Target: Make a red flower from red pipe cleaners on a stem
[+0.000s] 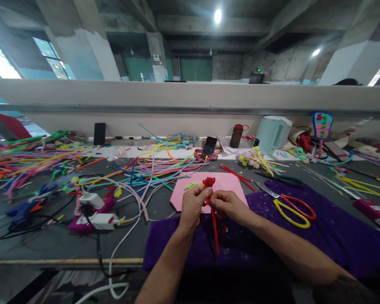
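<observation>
Where the two hands meet, a red pipe-cleaner piece (209,182) sits between the fingertips, its looped tuft standing just above the left thumb and its straight tail (215,236) hanging below the grip, slightly tilted, in front of the purple cloth (259,211). Left hand (191,207): thumb and fingers in a narrow pinch on the piece, just under the tuft. Right hand (229,207): thumb and index finger drawn together at the red stem, just beside and slightly below the left fingertips; contact of its other fingers cannot be told. Beneath and behind the hands lies a pink board (232,182), with small yellow and blue bits (191,185) left of the tuft. Loose red strips (228,169) lie at the board's far right edge. Farther right, scissors (277,196) with one red and one yellow handle rest on the cloth. Well to the left: white adapters (104,221) and a blue glue gun (22,216). Along the back: phone (209,146), brown bottle (237,137), pale green kettle (269,135).
</observation>
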### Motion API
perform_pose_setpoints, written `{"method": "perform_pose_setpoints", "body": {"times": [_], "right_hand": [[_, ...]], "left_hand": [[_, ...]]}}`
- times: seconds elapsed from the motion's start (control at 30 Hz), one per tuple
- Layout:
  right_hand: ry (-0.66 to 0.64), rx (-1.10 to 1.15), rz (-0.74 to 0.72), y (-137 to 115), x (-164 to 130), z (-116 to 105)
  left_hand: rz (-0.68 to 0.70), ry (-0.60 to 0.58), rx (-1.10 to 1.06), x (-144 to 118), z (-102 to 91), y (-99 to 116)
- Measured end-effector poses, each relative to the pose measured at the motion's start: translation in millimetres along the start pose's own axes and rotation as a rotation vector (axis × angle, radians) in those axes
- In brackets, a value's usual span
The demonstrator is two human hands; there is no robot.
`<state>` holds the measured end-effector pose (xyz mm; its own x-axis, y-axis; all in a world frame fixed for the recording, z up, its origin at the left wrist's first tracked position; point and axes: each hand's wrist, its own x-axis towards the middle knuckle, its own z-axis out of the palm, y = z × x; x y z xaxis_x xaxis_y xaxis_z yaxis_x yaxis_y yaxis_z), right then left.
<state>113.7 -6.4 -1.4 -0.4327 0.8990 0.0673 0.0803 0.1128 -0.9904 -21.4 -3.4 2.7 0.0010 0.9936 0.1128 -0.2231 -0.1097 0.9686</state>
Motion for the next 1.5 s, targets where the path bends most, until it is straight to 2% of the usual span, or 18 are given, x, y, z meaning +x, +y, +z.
{"method": "perform_pose_setpoints", "body": {"times": [0.53,0.97,1.17,1.5], "right_hand": [[-0.01,-0.028,0.002,-2,-1,1],[-0.047,0.063,-0.065,-9,-2,-4],[-0.063,0.19,-0.031,-9,-2,-5],[-0.117,0.471,-0.01,-3,1,-12]], "left_hand": [[0.054,0.074,0.061,-1,3.2,3],[0.047,-0.044,0.074,-3,2.3,4],[0.093,-0.073,0.077,-1,2.3,2],[-0.041,-0.03,-0.051,1,-1.5,-1]]}}
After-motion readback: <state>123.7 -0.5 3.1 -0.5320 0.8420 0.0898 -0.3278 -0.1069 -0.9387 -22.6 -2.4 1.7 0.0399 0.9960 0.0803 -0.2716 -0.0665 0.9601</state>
